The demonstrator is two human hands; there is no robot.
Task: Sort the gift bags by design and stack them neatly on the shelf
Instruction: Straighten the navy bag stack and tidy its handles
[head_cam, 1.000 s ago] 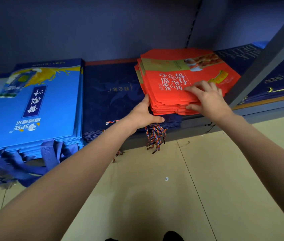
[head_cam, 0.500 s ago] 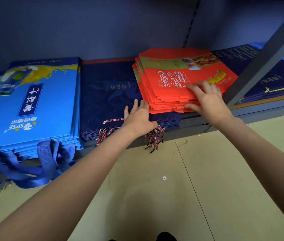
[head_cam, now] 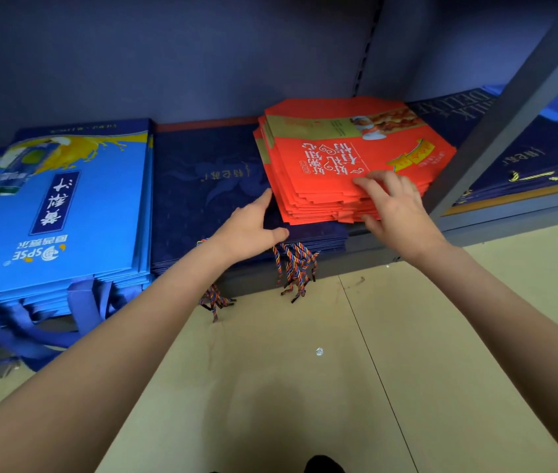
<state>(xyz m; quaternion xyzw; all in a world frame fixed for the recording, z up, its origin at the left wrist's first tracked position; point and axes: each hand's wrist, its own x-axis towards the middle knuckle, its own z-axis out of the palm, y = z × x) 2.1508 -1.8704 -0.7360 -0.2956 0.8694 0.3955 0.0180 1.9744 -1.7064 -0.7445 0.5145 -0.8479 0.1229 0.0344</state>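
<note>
A fanned stack of flat red gift bags lies on top of a pile of dark navy bags on the low shelf. My right hand grips the stack's near right corner, fingers on top and thumb at the front edge. My left hand lies flat on the navy pile, its straight fingertips touching the red stack's left edge. To the left lies a pile of light blue bags with a juice picture and blue strap handles.
A grey shelf upright rises slanted just right of the red stack. Beyond it lies another pile of navy bags with gold print. Multicoloured cord handles hang over the shelf's front edge. Beige tiled floor lies below.
My left hand left the red stack's front corner, went down onto the navy pile and now touches the stack's left edge. The right hand stays on the stack.
</note>
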